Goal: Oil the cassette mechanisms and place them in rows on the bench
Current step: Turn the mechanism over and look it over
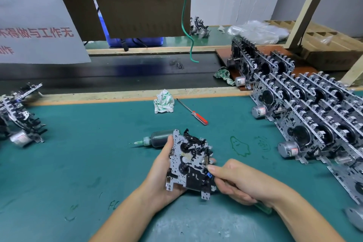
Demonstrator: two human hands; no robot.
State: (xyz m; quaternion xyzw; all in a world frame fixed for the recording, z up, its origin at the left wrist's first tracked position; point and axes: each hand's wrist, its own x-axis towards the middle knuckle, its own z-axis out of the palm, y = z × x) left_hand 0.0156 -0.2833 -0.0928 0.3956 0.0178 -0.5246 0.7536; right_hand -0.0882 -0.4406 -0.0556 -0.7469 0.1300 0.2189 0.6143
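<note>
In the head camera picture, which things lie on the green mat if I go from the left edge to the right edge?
Pile of mechanisms → oil bottle → mechanism held in the left hand → right hand → rows of finished mechanisms. The crumpled cloth and the red screwdriver lie farther back, so I leave them out.

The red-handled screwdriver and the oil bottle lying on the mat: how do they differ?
The red-handled screwdriver is thin, with a clear red handle and a dark metal shaft; the oil bottle is fat, dark and rounded, ending in a green needle tip. The screwdriver lies in the open, touching nothing else; the bottle is partly hidden behind the cassette mechanism held in the left hand. The screwdriver lies diagonally; the bottle points left. Both lie flat on the green mat, unheld.
</note>
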